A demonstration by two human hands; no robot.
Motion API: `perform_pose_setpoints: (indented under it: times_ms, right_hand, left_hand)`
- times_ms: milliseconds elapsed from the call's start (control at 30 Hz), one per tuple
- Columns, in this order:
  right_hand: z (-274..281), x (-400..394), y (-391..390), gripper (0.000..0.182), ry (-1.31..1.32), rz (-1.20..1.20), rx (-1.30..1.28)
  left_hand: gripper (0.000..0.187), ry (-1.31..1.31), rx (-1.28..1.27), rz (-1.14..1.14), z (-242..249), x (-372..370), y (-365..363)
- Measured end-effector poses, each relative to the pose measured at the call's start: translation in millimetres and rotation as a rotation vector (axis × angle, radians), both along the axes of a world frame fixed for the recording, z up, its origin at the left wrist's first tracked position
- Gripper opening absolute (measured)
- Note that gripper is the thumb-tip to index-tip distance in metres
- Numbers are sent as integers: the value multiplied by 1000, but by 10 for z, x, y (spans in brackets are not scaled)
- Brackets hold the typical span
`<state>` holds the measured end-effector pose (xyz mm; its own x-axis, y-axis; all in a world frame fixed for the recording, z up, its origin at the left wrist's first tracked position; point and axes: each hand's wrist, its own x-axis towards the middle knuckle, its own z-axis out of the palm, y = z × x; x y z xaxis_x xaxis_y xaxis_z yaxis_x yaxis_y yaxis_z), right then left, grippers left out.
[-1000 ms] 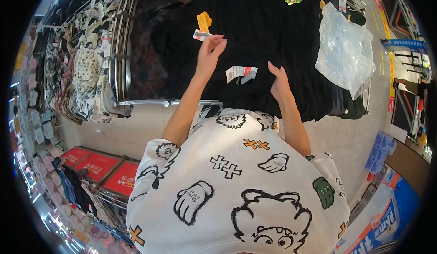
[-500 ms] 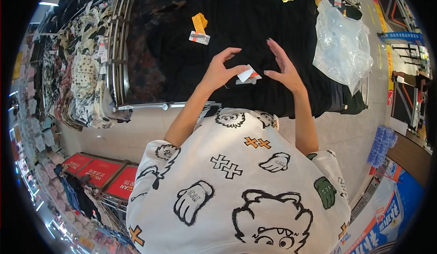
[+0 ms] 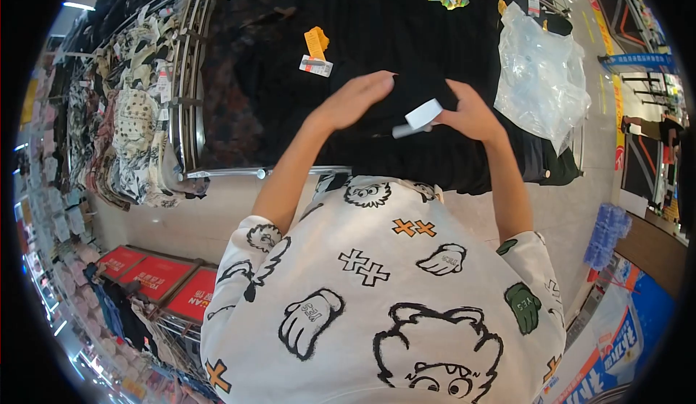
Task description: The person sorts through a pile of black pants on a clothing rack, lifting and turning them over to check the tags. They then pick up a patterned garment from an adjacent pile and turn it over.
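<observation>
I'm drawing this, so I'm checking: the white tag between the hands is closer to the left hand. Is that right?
Not the left hand: the head view shows the white tag between the hands is closer to the right hand.

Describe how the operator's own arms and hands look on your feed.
Both the left hand and right hand look ungloved, with no watch or bracelet showing. The forearms are bare below white sleeves. The left sleeve carries black-outlined cartoon prints; the right has a green patch near its hem.
</observation>
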<state>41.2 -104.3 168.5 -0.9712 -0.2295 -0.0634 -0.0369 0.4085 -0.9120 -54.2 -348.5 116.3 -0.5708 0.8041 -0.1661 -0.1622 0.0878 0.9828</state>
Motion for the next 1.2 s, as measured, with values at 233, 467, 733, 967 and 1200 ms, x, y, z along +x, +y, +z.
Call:
perform_pose_setpoints:
  times_ms: [233,467,733,967,1200]
  right_hand:
    - [879,21,770,51,-131,-177,156]
    - [1552,150,1900,54,-126,-370,523]
    - [1781,311,2405,67,83,-406,590]
    - [2635,271,3195,61,135,-626,711]
    - [2951,-67,4284,55,227,-777,452]
  left_hand:
    - [44,-462,8,-114,-384,-79,723]
    - [62,24,-390,-314,65,16,271]
    - [33,-174,112,-317,-517,-342,850]
    - [45,18,7,-671,-1131,274,959]
    - [49,-715,-171,-510,-982,488,421]
